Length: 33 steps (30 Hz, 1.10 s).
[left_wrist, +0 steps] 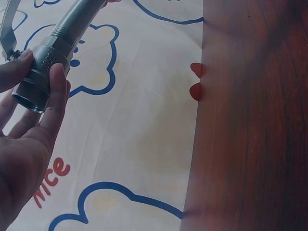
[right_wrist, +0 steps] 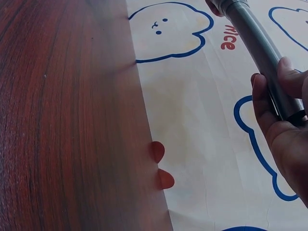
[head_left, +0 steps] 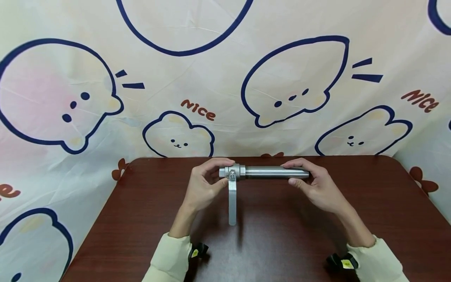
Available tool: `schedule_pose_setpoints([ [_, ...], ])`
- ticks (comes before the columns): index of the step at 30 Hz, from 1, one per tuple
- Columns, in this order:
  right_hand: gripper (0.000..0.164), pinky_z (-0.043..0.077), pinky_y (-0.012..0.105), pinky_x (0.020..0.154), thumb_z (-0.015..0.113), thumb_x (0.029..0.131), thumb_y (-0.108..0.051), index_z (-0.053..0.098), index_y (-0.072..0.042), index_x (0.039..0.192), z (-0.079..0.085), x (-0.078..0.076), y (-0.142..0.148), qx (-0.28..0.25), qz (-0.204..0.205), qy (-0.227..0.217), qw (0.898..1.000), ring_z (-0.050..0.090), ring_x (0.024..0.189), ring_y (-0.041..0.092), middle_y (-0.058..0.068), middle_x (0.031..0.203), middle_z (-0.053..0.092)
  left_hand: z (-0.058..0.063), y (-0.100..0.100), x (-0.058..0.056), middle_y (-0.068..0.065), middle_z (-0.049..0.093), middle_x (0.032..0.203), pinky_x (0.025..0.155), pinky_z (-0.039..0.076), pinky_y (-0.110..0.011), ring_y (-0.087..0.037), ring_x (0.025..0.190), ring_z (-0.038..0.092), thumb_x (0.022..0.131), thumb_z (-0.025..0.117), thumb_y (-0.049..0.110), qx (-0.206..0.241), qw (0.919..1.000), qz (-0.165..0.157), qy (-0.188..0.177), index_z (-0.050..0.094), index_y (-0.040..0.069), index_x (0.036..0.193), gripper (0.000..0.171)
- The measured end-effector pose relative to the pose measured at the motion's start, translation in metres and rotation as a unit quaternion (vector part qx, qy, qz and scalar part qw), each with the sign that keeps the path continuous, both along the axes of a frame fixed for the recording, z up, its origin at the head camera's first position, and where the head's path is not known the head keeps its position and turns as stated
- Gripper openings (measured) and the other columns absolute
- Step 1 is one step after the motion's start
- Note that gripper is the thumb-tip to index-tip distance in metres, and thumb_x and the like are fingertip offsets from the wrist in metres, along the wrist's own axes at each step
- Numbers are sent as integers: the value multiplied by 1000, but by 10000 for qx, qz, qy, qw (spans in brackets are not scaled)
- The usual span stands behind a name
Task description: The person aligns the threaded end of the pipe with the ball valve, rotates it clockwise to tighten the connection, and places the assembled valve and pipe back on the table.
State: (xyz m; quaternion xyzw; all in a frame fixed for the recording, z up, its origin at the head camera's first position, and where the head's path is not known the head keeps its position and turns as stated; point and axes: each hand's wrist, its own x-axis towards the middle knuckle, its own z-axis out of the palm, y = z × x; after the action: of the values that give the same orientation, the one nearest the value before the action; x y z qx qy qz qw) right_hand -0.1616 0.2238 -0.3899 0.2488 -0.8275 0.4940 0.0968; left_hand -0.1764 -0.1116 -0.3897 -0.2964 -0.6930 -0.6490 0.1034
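Note:
A silver metal ball valve with a steel pipe joined to its right side is held level above the table. Its lever handle points toward the person. At the valve end, my left hand pinches the body between thumb and fingers; the left wrist view shows the open round mouth of the valve beside the fingertips. My right hand grips the pipe's far right end, thumb below and fingers above. In the right wrist view the pipe slants down into that hand.
The dark brown wooden table lies under both hands. Behind it hangs a pale cloth with cartoon outlines. Black wrist devices show at both pale sleeves.

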Motion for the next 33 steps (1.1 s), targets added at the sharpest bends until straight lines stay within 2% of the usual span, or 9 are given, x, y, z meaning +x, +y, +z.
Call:
schedule_pose_setpoints([
  [6, 42, 48, 26, 72, 73, 98, 4, 69, -15, 135, 3, 0, 1, 38, 20, -27, 10000, 61, 92, 13, 0, 118, 70, 2, 0, -1, -23, 72, 128, 87, 62, -23, -12, 99, 69, 85, 72, -22, 20, 10000, -25, -54, 72, -4, 125, 44],
  [19, 39, 46, 27, 74, 72, 100, -1, 68, -17, 135, 4, 1, 1, 200, -48, -56, 9998, 60, 93, 12, 0, 117, 69, 3, -2, -1, -22, 73, 129, 94, 64, -27, -13, 104, 71, 86, 72, -21, -50, 10000, -67, -51, 72, -4, 124, 42],
  [29, 37, 45, 25, 78, 69, 103, -3, 67, -16, 137, 2, 3, 0, 183, -107, -162, 9996, 58, 97, 12, -3, 120, 68, 1, -2, 0, -24, 72, 130, 90, 63, -25, -12, 108, 72, 84, 73, -22, 74, 9998, -152, -122, 71, -6, 124, 43],
  [33, 37, 45, 26, 75, 67, 104, -2, 66, -15, 138, 1, 3, 0, 95, -7, -163, 9998, 57, 95, 12, -2, 115, 64, 1, -2, 0, -23, 72, 130, 88, 63, -24, -12, 106, 71, 84, 73, -22, 65, 9998, -139, -159, 72, -5, 124, 43],
])
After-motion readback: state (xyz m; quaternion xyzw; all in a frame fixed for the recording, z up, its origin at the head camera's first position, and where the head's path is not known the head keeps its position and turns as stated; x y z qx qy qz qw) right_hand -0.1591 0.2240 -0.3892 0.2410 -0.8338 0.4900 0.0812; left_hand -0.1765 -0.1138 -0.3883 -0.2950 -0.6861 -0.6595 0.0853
